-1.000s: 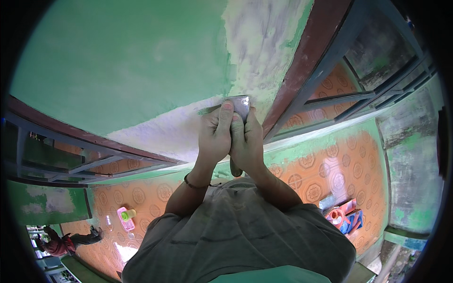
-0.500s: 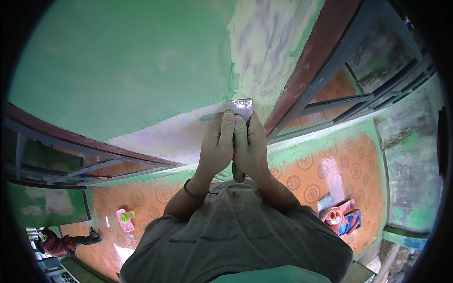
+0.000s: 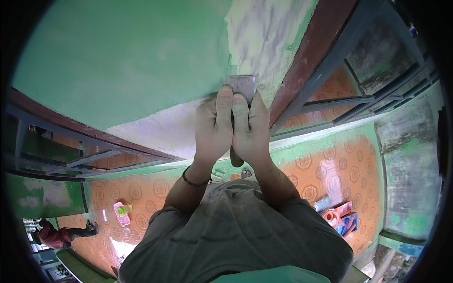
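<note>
Both arms reach forward, bent at the elbows, and the hands meet at the near left of the brown frame (image 3: 317,52). The left hand (image 3: 212,129) and right hand (image 3: 253,129) are pressed side by side, thumbs lying parallel and pointing up toward the blade; the other fingers are mostly hidden beneath. The grip of each is closed around one scraper (image 3: 243,83). Its broad metal blade sticks out past the thumb tips, left of the brown frame and apart from it, while the handle end (image 3: 237,159) shows between the wrists. A dark bracelet (image 3: 184,176) circles the left wrist.

The right hand sits close beside the brown frame's lower end; I cannot tell whether they touch. Left of the brown frame, a pale strip (image 3: 271,28) runs along it, and the blade's upper edge lies where that strip borders the green wall (image 3: 132,61), which spreads broadly farther left. A second brown strip (image 3: 71,126) bounds the wall at the far left of the frame. Below the brown frame is the patterned orange floor (image 3: 309,191), with a cluster of red and blue things (image 3: 347,222) on it.
</note>
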A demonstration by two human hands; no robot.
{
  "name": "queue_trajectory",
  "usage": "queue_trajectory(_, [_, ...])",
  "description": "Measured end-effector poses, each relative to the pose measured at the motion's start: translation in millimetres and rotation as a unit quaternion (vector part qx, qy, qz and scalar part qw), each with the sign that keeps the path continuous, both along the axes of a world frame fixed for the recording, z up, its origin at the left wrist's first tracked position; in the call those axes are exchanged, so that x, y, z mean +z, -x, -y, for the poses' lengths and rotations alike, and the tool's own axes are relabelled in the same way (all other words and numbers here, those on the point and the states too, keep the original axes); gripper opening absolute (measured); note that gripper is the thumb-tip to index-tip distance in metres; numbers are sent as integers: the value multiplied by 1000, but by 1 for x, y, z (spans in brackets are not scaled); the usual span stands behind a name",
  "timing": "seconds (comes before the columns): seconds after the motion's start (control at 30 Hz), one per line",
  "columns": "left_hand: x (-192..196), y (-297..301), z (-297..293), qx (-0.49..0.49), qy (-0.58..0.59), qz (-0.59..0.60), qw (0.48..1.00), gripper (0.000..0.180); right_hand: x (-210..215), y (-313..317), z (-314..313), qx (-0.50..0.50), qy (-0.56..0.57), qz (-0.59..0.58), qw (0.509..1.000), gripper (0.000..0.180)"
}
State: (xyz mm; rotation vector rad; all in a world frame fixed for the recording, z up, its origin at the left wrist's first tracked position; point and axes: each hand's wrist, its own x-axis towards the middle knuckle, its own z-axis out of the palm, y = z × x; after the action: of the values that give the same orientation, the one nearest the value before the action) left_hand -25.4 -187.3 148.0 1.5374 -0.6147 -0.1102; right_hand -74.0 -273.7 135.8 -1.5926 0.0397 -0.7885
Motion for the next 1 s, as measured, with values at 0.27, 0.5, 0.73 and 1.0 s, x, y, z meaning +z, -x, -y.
queue_trajectory(0.27, [-25,5,8,34,-5,40,999,47,-12,8,6,38,-37,-81,995,28])
queue_trajectory(0.5, [-9,1,8,45,2,21,999,49,-7,-1,9,11,5,-3,1000,27])
queue_trajectory(0.73, [1,3,16,69,3,50,996,49,-1,0,8,-10,-3,-34,999,27])
queue_trajectory(1.0, [9,3,14,64,6,19,998,56,5,-1,14,16,6,14,1000,26])
